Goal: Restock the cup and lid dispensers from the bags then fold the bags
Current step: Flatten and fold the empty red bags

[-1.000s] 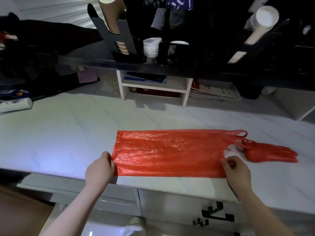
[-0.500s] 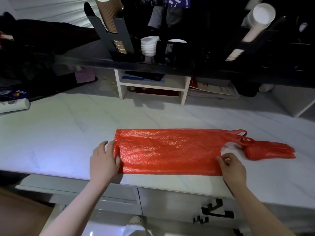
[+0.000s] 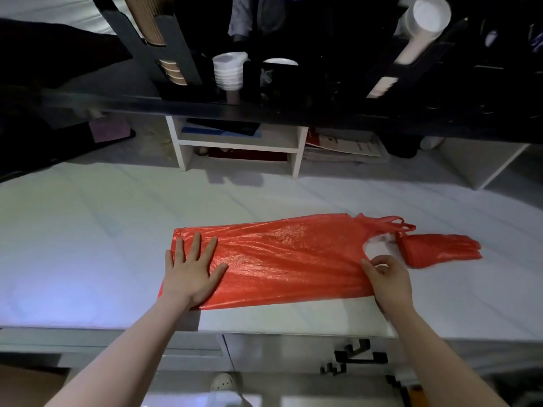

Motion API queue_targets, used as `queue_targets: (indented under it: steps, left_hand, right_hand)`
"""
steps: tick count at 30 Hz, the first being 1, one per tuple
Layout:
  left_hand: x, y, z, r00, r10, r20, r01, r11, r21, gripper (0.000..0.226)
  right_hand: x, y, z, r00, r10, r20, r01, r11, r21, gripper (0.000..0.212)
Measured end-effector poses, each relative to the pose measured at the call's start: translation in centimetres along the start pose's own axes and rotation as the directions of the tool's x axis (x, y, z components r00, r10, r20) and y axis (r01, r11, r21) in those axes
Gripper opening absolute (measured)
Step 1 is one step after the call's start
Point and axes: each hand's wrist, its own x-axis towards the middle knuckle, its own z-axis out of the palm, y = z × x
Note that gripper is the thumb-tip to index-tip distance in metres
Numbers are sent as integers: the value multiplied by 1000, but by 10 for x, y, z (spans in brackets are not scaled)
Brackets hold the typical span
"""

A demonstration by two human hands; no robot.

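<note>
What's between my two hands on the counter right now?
In the head view, only the flattened red bag stretches from the left hand to the right hand, nothing on top.

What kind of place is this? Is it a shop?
Probably a café or drinks counter. A black dispenser holds brown paper cups, with stacked white lids and white cups nearby, above a white counter holding a red plastic bag.

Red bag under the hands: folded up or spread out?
Spread out: the red bag lies flat, full length, on the counter, handles to the right, left hand pressing one end, right hand pinching the other.
</note>
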Motion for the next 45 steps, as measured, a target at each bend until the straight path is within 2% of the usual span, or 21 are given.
queue_targets:
  steps: [5,10,12,14,16,18,20,21,23,26,28,37,45]
  left_hand:
    - [0,0,0,1000,-1,-4,1,1000,13,73]
    - [1,0,1,1000,-2,-7,2,1000,2,80]
    - [1,0,2,1000,-3,-12,4,1000,9,80]
    - [2,0,2,1000,-5,-15,5,1000,18,76]
    - [2,0,3,1000,-3,-15,4,1000,23,74]
    - [1,0,2,1000,-5,-15,5,1000,23,76]
    - [1,0,2,1000,-6,-11,7,1000,24,78]
    - [1,0,2,1000,-6,-8,6,1000,24,78]
    - [2,-1,2,1000,-4,-7,4,1000,25,78]
    - [2,-1,3,1000,-3,-4,3,999,35,77]
    - [2,-1,3,1000,-3,-11,3,999,34,78]
    - [1,-1,2,1000,-1,-9,2,1000,31,81]
    - [-1,1,0,1000,-9,-5,9,999,38,81]
  right_hand:
    - [0,-8,-4,994,69,-86,-63,996,69,28]
    - [-3,-20,-7,928,119,-354,-56,982,183,19]
    - [-4,-25,-9,927,62,-370,-8,990,144,15]
    - [-8,-34,-3,957,-62,-284,84,994,65,12]
    - [-16,-43,12,952,-286,-110,277,957,-91,17]
    - [-24,-51,36,839,-526,137,544,806,-235,33]
    - [-27,-59,59,724,-579,374,686,656,-314,52]
    - [-24,-61,68,706,-551,445,704,614,-357,59]
    - [-8,-58,75,759,-442,478,646,600,-471,66]
    - [21,-45,59,915,-158,370,370,695,-616,69]
    - [29,-34,49,940,-50,339,278,689,-669,71]
    - [32,-26,48,955,-61,290,249,699,-671,77]
    - [39,-28,47,959,-90,268,249,716,-652,98]
